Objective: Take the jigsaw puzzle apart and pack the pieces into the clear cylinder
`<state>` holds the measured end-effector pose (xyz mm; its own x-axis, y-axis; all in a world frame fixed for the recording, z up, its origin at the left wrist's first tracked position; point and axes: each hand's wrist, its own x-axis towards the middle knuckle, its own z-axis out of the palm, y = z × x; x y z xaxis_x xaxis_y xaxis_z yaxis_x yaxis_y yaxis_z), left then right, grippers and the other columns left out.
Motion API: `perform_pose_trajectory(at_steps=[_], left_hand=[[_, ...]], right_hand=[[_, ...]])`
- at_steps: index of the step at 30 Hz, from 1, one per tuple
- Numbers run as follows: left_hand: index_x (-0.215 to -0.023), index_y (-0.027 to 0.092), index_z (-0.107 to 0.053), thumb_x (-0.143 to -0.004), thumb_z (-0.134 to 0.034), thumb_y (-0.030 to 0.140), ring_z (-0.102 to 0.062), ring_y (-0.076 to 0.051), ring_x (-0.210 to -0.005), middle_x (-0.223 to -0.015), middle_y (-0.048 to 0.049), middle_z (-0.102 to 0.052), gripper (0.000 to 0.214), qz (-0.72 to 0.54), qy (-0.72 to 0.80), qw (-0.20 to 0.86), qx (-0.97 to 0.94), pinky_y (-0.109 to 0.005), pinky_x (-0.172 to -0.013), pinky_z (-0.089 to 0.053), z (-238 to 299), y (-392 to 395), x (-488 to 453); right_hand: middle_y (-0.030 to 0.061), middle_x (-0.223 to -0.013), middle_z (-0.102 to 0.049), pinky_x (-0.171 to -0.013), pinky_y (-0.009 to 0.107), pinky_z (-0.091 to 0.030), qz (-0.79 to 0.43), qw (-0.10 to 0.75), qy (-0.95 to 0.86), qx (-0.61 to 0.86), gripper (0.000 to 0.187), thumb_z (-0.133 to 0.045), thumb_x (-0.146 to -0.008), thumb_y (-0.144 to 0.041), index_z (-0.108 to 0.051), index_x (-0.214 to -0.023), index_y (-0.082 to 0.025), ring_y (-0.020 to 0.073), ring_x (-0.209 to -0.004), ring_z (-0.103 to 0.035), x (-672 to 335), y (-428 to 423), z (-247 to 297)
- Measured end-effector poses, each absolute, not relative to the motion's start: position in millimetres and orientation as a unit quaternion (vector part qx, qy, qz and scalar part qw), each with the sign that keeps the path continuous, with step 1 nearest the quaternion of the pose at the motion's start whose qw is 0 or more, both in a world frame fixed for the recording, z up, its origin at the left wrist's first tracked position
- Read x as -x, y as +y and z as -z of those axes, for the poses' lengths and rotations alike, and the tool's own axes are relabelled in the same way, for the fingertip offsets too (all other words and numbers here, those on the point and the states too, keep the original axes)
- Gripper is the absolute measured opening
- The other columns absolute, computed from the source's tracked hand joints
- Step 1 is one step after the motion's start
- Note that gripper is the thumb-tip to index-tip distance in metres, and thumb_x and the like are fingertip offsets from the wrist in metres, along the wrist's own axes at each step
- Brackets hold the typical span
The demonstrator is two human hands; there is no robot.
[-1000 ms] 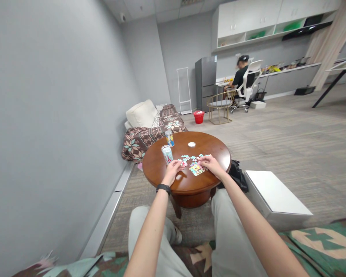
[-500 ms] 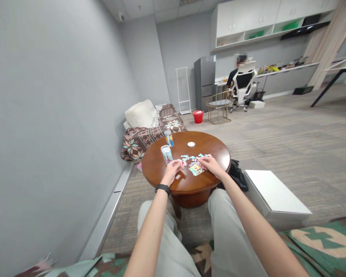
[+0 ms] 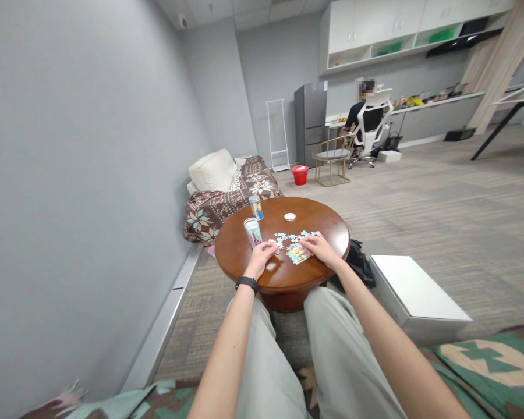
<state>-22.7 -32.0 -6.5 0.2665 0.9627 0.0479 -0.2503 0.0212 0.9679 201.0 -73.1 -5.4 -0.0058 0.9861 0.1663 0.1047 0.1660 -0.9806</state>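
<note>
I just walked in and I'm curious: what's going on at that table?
Someone has both hands over jigsaw puzzle pieces on a round wooden table. The left hand is at some loose ones, and the right hand is at a partly joined section. Whether either hand pinches a piece is too small to tell. Two printed cans stand upright beyond the left hand, and a white disc lies farther back.
</note>
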Motion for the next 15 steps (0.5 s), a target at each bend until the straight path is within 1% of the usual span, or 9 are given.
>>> perform_pose_trajectory(at_steps=[3,6,8,11,13,15], left_hand=[[-0.078,0.012,-0.069,-0.053,-0.091,0.037,-0.065,-0.011,-0.069,-0.077,-0.0052,-0.071,0.041,-0.494,0.356,0.62,-0.496,-0.024,-0.071,-0.051,7.7,-31.6,22.1],[-0.078,0.013,-0.067,-0.056,-0.089,0.039,-0.065,-0.011,-0.066,-0.073,-0.0038,-0.069,0.041,-0.507,0.355,0.63,-0.469,-0.023,-0.066,-0.051,6.9,-31.3,21.5],[-0.077,0.013,-0.066,-0.057,-0.089,0.038,-0.063,-0.01,-0.061,-0.069,-0.0025,-0.067,0.04,-0.505,0.366,0.632,-0.46,-0.021,-0.061,-0.049,5.5,-31.3,21.7],[-0.077,0.012,-0.066,-0.06,-0.088,0.034,-0.061,-0.008,-0.057,-0.066,-0.0023,-0.066,0.036,-0.49,0.385,0.634,-0.458,-0.019,-0.056,-0.047,3.6,-31.4,22.5],[-0.076,0.012,-0.065,-0.062,-0.087,0.033,-0.062,-0.009,-0.059,-0.068,-0.0031,-0.067,0.033,-0.487,0.387,0.637,-0.455,-0.019,-0.057,-0.048,3.2,-31.6,23.0],[-0.077,0.012,-0.064,-0.063,-0.087,0.03,-0.066,-0.012,-0.066,-0.073,-0.0047,-0.069,0.032,-0.491,0.375,0.639,-0.458,-0.022,-0.065,-0.051,4.0,-31.9,23.1]], right_hand=[[0.0008,-0.066,-0.064,-0.057,0.026,-0.042,-0.428,0.53,-0.551,0.482,0.041,-0.074,-0.065,-0.051,-0.072,-0.086,-0.016,0.0126,-0.058,-0.053,-201.4,-72.3,6.3],[0.0027,-0.071,-0.067,-0.06,0.027,-0.044,-0.422,0.528,-0.548,0.492,0.038,-0.077,-0.062,-0.049,-0.072,-0.082,-0.017,0.0146,-0.063,-0.057,-202.2,-72.7,6.2],[0.0027,-0.068,-0.067,-0.059,0.028,-0.044,-0.418,0.526,-0.547,0.499,0.04,-0.076,-0.063,-0.052,-0.071,-0.079,-0.017,0.0148,-0.062,-0.057,-202.2,-73.3,5.5],[0.0007,-0.06,-0.062,-0.056,0.027,-0.043,-0.418,0.525,-0.549,0.499,0.042,-0.072,-0.066,-0.059,-0.066,-0.073,-0.017,0.0128,-0.055,-0.053,-201.3,-73.9,4.3],[-0.0004,-0.057,-0.06,-0.054,0.026,-0.042,-0.418,0.526,-0.552,0.494,0.043,-0.07,-0.068,-0.061,-0.063,-0.069,-0.018,0.0116,-0.052,-0.051,-200.8,-73.9,3.9],[-0.0007,-0.057,-0.059,-0.053,0.026,-0.041,-0.413,0.53,-0.553,0.493,0.044,-0.068,-0.069,-0.062,-0.062,-0.069,-0.018,0.0115,-0.052,-0.05,-200.6,-73.6,3.9]])
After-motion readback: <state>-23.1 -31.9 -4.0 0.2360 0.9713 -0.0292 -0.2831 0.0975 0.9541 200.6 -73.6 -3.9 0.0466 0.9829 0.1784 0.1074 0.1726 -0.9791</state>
